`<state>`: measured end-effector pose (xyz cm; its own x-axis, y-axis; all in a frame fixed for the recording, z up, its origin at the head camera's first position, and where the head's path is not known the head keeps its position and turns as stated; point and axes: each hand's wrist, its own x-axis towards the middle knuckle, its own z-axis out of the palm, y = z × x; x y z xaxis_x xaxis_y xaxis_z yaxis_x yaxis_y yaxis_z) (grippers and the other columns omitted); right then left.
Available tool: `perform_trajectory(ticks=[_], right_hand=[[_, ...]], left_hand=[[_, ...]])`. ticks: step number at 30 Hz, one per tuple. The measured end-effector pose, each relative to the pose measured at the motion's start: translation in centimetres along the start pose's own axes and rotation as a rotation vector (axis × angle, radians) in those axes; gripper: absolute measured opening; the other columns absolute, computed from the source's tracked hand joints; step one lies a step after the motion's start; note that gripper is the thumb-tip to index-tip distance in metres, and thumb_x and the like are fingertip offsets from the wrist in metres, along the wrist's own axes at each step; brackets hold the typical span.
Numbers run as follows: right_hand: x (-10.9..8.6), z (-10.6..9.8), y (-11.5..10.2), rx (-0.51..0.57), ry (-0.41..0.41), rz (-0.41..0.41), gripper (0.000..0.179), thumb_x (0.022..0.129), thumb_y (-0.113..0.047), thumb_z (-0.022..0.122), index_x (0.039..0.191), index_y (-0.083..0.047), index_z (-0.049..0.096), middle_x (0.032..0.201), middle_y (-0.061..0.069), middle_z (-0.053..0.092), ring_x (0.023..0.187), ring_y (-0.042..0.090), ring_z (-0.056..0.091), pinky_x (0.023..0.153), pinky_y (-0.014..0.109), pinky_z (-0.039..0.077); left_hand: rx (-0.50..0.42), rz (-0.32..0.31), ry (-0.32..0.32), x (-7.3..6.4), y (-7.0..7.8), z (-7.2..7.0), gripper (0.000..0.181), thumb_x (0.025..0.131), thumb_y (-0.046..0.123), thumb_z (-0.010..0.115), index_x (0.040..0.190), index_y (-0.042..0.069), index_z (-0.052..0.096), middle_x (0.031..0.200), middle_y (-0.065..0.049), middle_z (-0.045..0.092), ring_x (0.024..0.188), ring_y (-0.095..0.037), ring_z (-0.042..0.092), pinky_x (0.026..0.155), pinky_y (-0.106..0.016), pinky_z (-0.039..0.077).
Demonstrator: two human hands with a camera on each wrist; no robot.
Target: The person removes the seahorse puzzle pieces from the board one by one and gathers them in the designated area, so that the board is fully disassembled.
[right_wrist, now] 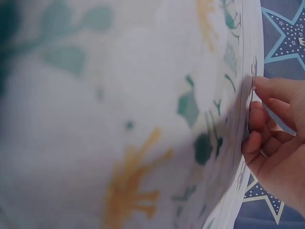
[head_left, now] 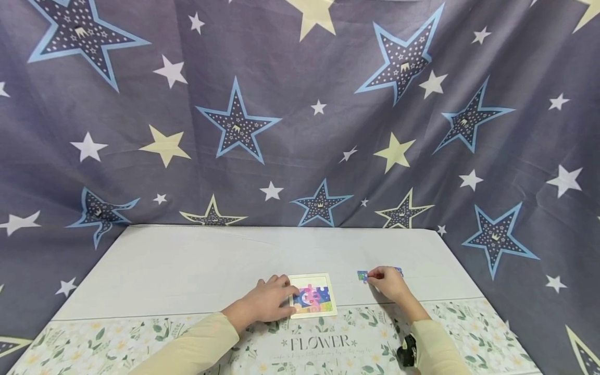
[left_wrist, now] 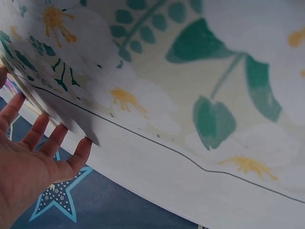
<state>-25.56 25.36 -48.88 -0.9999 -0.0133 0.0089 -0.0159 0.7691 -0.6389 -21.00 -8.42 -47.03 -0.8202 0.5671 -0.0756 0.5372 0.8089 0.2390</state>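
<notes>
A small jigsaw puzzle in a cream tray (head_left: 334,308) lies on the table, with a pink figure on a blue background (head_left: 310,296) filling its lower part. The tray's upper part shows bare cream. My left hand (head_left: 269,299) rests at the tray's left edge, fingers spread, some tips over the rim. To the right, my right hand (head_left: 390,284) pinches a blue and green puzzle piece (head_left: 362,276) between thumb and fingers, low at the table. Another blue piece (head_left: 399,271) shows partly behind that hand. In the right wrist view the fingers (right_wrist: 271,88) hide most of the piece.
The table has a white far part (head_left: 211,265) and a floral cloth (head_left: 323,354) printed "FLOWER" in front. A dark curtain with stars (head_left: 300,130) hangs behind and at both sides. A black object (head_left: 407,350) sits by the right sleeve.
</notes>
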Motion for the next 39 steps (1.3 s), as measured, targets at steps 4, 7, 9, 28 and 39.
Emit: perform_trajectory(ticks=[4, 7, 9, 28, 39], right_hand=[[-0.1, -0.1, -0.1, 0.001, 0.0, -0.01, 0.012, 0.085, -0.012, 0.066, 0.092, -0.003, 0.069, 0.085, 0.006, 0.066, 0.074, 0.014, 0.057, 0.062, 0.027, 0.045], [-0.1, -0.1, -0.1, -0.003, 0.007, -0.017, 0.012, 0.085, -0.013, 0.066, 0.092, -0.004, 0.069, 0.085, 0.005, 0.066, 0.076, 0.014, 0.057, 0.065, 0.027, 0.046], [-0.2, -0.1, -0.3, -0.003, 0.011, -0.026, 0.012, 0.084, -0.013, 0.066, 0.093, -0.004, 0.07, 0.085, 0.004, 0.067, 0.077, 0.014, 0.058, 0.066, 0.028, 0.046], [-1.5, 1.9, -3.7, 0.0, -0.069, -0.185, 0.004, 0.082, -0.009, 0.069, 0.086, -0.007, 0.069, 0.08, 0.001, 0.06, 0.071, 0.011, 0.05, 0.064, 0.025, 0.043], [-2.0, 3.0, -5.1, -0.014, -0.137, -0.211, 0.006, 0.082, -0.012, 0.069, 0.088, -0.011, 0.069, 0.083, 0.0, 0.059, 0.075, 0.011, 0.051, 0.068, 0.026, 0.044]], left_hand=[[0.008, -0.003, -0.003, 0.1, 0.0, 0.1, 0.046, 0.089, 0.05, 0.054, 0.129, 0.027, 0.055, 0.122, -0.002, 0.05, 0.11, -0.02, 0.048, 0.092, -0.059, 0.039], [0.012, -0.004, -0.002, 0.1, 0.0, 0.1, 0.046, 0.089, 0.05, 0.054, 0.129, 0.027, 0.055, 0.121, -0.002, 0.05, 0.109, -0.02, 0.048, 0.091, -0.058, 0.04], [0.011, -0.004, -0.003, 0.0, 0.0, 0.1, 0.046, 0.089, 0.05, 0.054, 0.129, 0.027, 0.055, 0.121, -0.002, 0.05, 0.109, -0.02, 0.048, 0.091, -0.058, 0.04], [-0.002, -0.009, 0.018, 0.0, 0.2, -0.1, 0.045, 0.089, 0.048, 0.054, 0.128, 0.025, 0.056, 0.12, -0.003, 0.051, 0.108, -0.021, 0.048, 0.089, -0.057, 0.041], [0.039, -0.023, 0.045, 0.8, 0.8, 0.7, 0.047, 0.09, 0.052, 0.051, 0.129, 0.026, 0.055, 0.12, -0.003, 0.051, 0.106, -0.019, 0.047, 0.084, -0.052, 0.041]])
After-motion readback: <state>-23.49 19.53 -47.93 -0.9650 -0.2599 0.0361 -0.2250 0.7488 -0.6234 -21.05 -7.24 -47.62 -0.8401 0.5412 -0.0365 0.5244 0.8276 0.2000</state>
